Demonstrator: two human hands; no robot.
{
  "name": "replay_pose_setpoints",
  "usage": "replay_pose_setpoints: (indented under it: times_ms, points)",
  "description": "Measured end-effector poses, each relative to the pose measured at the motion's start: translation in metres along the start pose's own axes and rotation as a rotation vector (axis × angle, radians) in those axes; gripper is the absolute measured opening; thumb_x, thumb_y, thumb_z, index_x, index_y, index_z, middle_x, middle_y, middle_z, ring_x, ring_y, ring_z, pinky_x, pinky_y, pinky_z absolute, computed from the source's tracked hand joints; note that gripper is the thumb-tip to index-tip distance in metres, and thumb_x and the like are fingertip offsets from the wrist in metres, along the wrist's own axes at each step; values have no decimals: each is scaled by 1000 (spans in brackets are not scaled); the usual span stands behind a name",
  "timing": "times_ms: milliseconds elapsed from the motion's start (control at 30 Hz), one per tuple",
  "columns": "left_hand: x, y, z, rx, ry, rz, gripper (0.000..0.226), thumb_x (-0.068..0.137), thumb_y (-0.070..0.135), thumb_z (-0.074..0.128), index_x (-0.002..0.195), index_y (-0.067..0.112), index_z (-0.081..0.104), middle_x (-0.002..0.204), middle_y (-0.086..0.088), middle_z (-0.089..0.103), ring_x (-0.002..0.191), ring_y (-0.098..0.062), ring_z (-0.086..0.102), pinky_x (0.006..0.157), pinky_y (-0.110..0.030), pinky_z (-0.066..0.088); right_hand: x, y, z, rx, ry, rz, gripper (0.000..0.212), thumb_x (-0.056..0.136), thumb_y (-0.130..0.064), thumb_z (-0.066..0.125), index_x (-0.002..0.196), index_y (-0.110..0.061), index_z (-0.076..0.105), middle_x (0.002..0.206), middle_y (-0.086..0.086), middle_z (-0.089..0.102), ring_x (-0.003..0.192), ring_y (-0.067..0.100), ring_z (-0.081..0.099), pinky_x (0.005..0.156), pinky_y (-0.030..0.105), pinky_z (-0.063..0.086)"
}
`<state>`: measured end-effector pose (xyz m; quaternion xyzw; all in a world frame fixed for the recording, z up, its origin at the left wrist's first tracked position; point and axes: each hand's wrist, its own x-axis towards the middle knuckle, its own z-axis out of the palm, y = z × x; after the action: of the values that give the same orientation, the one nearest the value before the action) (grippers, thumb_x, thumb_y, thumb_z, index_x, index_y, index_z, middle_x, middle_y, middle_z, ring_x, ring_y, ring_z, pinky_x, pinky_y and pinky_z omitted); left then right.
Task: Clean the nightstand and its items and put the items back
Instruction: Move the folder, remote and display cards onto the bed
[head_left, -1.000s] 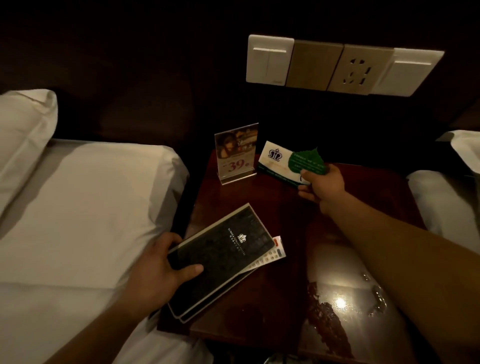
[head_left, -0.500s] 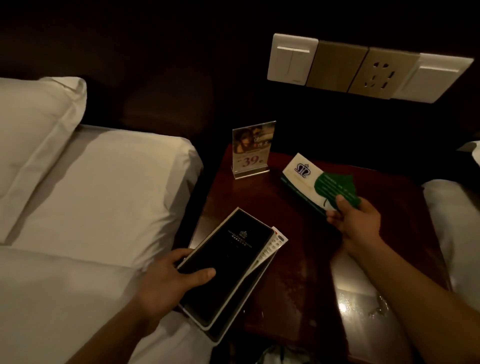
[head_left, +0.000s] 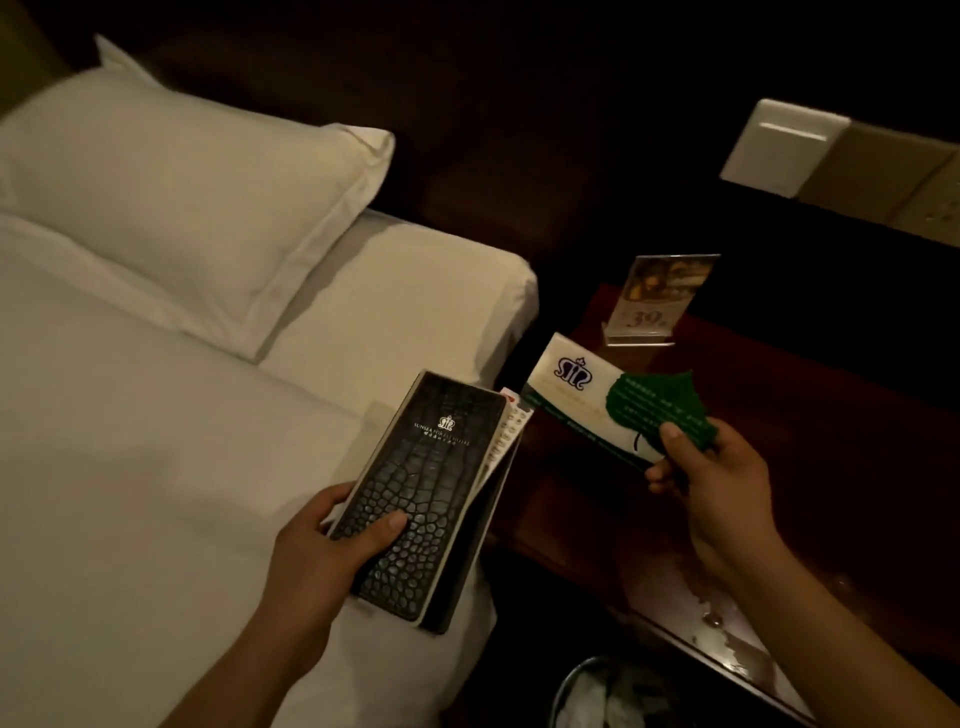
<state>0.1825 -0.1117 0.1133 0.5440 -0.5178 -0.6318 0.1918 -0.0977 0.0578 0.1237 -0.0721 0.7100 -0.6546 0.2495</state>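
My left hand (head_left: 317, 561) grips a stack of black textured folders (head_left: 421, 483) with a white printed card (head_left: 511, 431) tucked between them, held over the bed's right edge. My right hand (head_left: 711, 478) pinches a white card with a crown logo (head_left: 576, 384) together with a green leaf-shaped card (head_left: 660, 410), held above the left part of the dark wooden nightstand (head_left: 779, 457). A clear acrylic sign stand (head_left: 660, 296) showing "39" stands upright at the nightstand's back left.
A white bed (head_left: 130, 441) with a pillow (head_left: 171, 171) fills the left. Wall switches and a socket panel (head_left: 810, 161) sit at the upper right. A waste bin (head_left: 613, 696) stands below the nightstand's front. Wet patches (head_left: 727, 629) glint on the nightstand's front.
Both hands have lifted their items off the nightstand and carried them left toward the bed. The view has swung left, so the nightstand now sits at the right.
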Motion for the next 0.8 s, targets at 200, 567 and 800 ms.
replay_pose_setpoints:
  times_ms: [200,567,800]
  points:
    - [-21,-19,-80,-73,173,17,58,55,34,93,108,31,69,106,-6,73,96,-28,72,82,-47,61,-38,-3,80,-46,-128,-22,10,92,-12,61,102,-10,63,76,11,66,52,14,60,49,26,52]
    - [-86,-66,-264,-236,482,-14,47,72,16,84,115,24,68,101,-9,74,88,-29,74,71,-39,61,-145,6,245,-74,-408,-34,11,92,-10,60,103,-10,63,73,12,64,52,18,58,53,34,51]
    - [-119,-99,-358,-324,627,-57,38,74,15,84,105,30,67,99,-7,73,89,-29,72,76,-38,57,-213,9,342,-158,-583,-53,9,93,-10,59,101,-11,63,84,14,66,54,20,58,56,36,51]
